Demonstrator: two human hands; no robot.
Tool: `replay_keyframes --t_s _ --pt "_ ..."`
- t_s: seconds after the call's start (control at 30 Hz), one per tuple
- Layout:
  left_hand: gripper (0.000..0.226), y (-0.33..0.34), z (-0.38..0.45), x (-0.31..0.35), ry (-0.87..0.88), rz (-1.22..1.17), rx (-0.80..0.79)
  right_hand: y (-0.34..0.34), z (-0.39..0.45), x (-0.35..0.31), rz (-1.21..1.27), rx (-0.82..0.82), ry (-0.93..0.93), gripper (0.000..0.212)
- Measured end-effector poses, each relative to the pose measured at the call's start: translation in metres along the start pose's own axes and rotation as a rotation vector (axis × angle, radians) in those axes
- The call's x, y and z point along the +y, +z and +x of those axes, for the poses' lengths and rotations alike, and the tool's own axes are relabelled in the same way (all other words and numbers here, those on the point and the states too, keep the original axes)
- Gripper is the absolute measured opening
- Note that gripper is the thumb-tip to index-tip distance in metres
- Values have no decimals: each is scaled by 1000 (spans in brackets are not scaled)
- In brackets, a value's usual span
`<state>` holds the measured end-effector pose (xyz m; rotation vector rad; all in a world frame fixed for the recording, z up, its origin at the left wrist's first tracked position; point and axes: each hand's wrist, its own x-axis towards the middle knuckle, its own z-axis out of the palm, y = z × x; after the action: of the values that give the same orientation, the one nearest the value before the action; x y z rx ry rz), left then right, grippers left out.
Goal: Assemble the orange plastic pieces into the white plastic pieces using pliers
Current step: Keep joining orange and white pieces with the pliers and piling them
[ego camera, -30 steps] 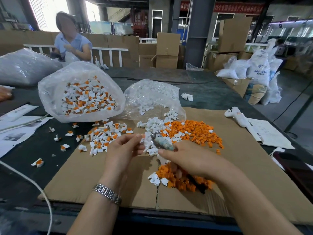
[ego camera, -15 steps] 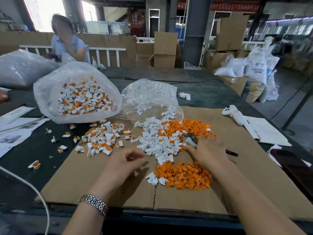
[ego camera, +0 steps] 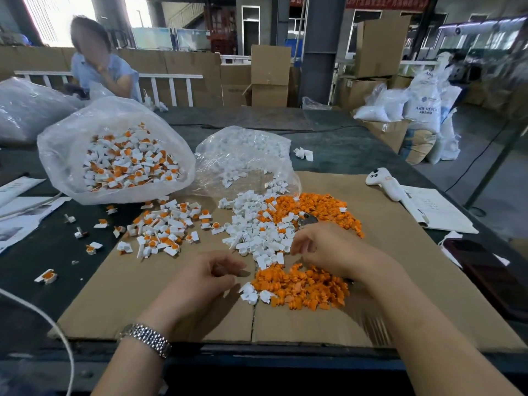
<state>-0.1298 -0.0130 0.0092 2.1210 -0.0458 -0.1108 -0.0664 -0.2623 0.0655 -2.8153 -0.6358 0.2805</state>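
Since half a second ago, the right hand (ego camera: 331, 250) has been drawn back from the orange pieces (ego camera: 300, 285) to the white pieces (ego camera: 257, 232), fingers curled; whether anything is pinched cannot be told. Pliers (ego camera: 308, 219) are glimpsed just beyond its fingertips. Both heaps are kept mid-cardboard (ego camera: 128, 295), within easy reach. The left hand (ego camera: 205, 277) is held loosely curled, apparently empty, towards the counter's near edge. Finished parts are bagged (ego camera: 114, 155) at the far left.

Daylight blows out the tall bright window opening (ego camera: 57, 21) at top left, leaving the hall behind dim; the flat brown cardboard sheet (ego camera: 148, 284) is evenly lit, with soft shadows under both forearms; wide-angle bending curves the edges; the right hand (ego camera: 328, 250) is slightly motion-blurred.
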Motion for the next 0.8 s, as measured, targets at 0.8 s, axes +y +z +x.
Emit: replay_keyframes --t_s 0.8 --pt "20 26 22 15 45 319 194 27 8 -2 48 226 23 17"
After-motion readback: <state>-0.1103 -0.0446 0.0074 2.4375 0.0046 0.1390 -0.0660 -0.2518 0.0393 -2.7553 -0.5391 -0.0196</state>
